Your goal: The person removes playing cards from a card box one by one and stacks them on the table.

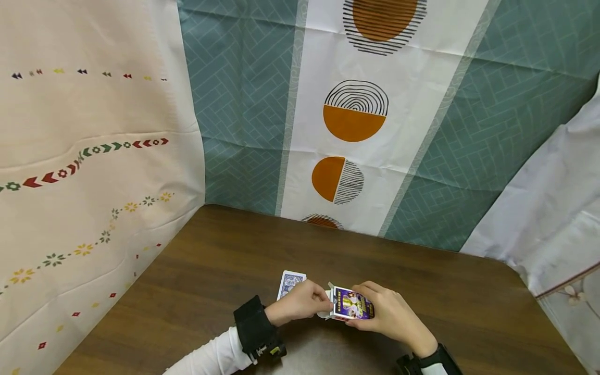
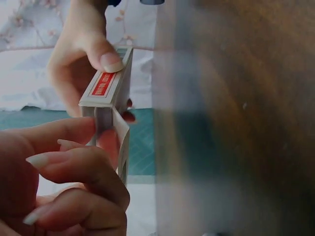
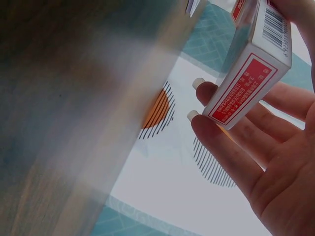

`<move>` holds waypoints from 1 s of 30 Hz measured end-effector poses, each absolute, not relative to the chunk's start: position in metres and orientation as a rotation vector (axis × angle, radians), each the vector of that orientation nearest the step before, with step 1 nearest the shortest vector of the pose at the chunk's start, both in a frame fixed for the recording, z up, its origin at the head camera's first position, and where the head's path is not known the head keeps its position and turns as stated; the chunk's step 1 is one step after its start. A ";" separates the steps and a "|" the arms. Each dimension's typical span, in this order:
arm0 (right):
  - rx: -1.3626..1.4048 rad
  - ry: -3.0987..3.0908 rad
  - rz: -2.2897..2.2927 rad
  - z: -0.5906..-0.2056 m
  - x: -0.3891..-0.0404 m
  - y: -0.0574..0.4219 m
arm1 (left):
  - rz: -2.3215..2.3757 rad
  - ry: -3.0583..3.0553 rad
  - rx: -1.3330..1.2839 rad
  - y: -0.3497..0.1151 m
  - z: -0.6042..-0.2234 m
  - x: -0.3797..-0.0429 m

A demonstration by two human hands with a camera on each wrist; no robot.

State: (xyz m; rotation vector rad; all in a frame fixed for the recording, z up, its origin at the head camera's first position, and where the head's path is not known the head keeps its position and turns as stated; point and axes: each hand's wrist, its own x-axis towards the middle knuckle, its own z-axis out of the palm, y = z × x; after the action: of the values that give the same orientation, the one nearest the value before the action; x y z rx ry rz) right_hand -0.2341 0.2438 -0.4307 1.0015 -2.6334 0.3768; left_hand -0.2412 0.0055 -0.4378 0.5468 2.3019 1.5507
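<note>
My right hand [image 1: 392, 311] grips a playing card box [image 1: 354, 304] with a purple and gold face, its open end turned left. In the right wrist view, the red-and-white end and barcode side of the box show, with fingertips along its edge. My left hand [image 1: 302, 302] is at the open end, where its thumb and index finger pinch the deck of cards [image 2: 103, 119] inside the box. An opened flap [image 2: 122, 129] hangs beside those fingers. Just beyond the left hand, a blue-backed playing card [image 1: 291, 282] lies face down on the table, partly covered by that hand.
The brown wooden table [image 1: 225, 260] runs back to a teal and white patterned curtain [image 1: 244, 130]. A cream embroidered cloth [image 1: 94, 182] hangs along the left, and white cloth [image 1: 548, 219] hangs on the right. Both wrists wear black straps with cameras.
</note>
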 end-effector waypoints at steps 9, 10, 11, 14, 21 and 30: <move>0.985 -2.648 0.363 -0.428 -0.235 0.249 | 1.569 2.110 0.537 0.006 -0.442 -0.249; 0.979 -2.648 0.356 -0.428 -0.235 0.250 | 1.557 2.092 0.550 0.004 -0.442 -0.251; 0.972 -2.649 0.350 -0.428 -0.235 0.251 | 1.546 2.076 0.560 0.003 -0.441 -0.253; 0.960 -2.645 0.340 -0.429 -0.237 0.253 | 1.512 2.013 0.575 -0.003 -0.440 -0.258; 0.941 -2.635 0.345 -0.430 -0.240 0.255 | 1.464 1.991 0.648 -0.020 -0.436 -0.272; 0.928 -2.647 0.347 -0.429 -0.240 0.252 | 1.538 1.896 0.557 -0.037 -0.431 -0.276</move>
State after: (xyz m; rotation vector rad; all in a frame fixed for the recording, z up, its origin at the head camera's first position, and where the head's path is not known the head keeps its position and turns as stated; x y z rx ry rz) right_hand -0.2403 0.2519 -0.4292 0.9278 -2.6473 0.3470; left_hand -0.2763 -0.0366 -0.4314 0.5571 1.8957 1.5378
